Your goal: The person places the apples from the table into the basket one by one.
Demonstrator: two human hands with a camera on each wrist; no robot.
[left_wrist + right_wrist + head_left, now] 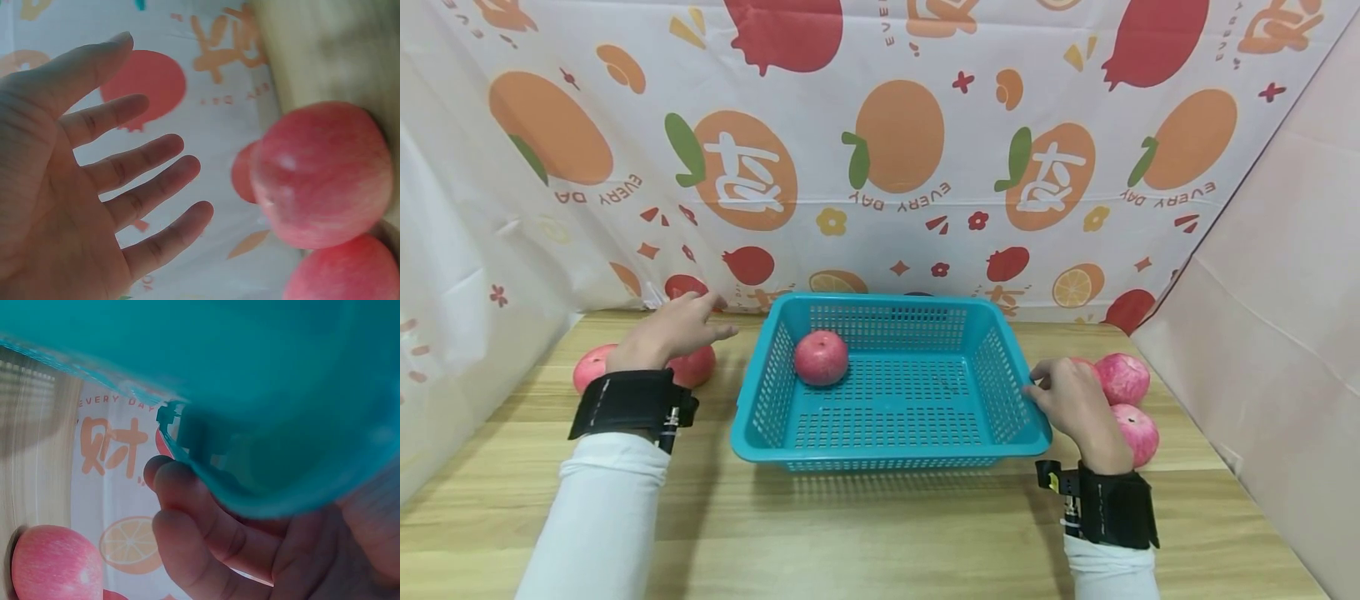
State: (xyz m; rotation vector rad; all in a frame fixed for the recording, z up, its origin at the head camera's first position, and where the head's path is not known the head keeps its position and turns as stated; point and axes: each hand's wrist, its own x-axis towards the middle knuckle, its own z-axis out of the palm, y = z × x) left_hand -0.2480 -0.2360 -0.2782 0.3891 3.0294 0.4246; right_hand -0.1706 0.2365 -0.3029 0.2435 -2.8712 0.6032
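Observation:
A blue plastic basket [887,455] with perforated walls is in the middle of the head view, and one red apple [822,358] lies inside it, toward the left. At the basket's right rim, my right hand [1070,402] grips the edge; in the right wrist view its fingers curl under the rim [250,503]. My left hand [672,327] is over the left side of the table, fingers spread and holding nothing. Close to it are two apples, one [694,365] partly covered by the hand and another [592,367] by the wrist.
Right of the basket several apples sit together, among them one [1122,379] behind and one [1136,434] in front; another is mostly hidden by the right hand. A fruit-printed cloth [820,158] hangs behind the wooden table [850,542], with pale cloth at both sides.

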